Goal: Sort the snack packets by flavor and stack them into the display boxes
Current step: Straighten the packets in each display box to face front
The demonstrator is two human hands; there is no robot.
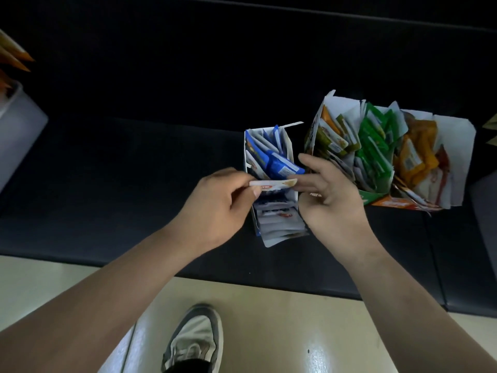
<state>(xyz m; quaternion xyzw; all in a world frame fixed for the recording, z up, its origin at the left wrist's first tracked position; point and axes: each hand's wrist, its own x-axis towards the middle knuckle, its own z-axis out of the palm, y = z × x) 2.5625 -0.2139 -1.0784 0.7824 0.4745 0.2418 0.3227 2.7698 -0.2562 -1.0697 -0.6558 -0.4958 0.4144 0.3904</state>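
A narrow white display box (290,146) stands on the dark seat, filled with blue and white snack packets (279,164). Over its front half, my left hand (217,208) pinches one end of a white packet (271,183) held flat across the box. My right hand (330,195) has its fingers straight, touching the packet's other end beside the box. To the right stands a wider box (454,130) with olive packets (333,135), green packets (373,146) and orange packets (418,154) in separate rows.
The boxes sit on a black padded bench (134,170) whose front edge runs above a cream floor (269,319). My shoe (196,337) is on the floor below. A grey bin (16,130) with orange packs stands at the left edge.
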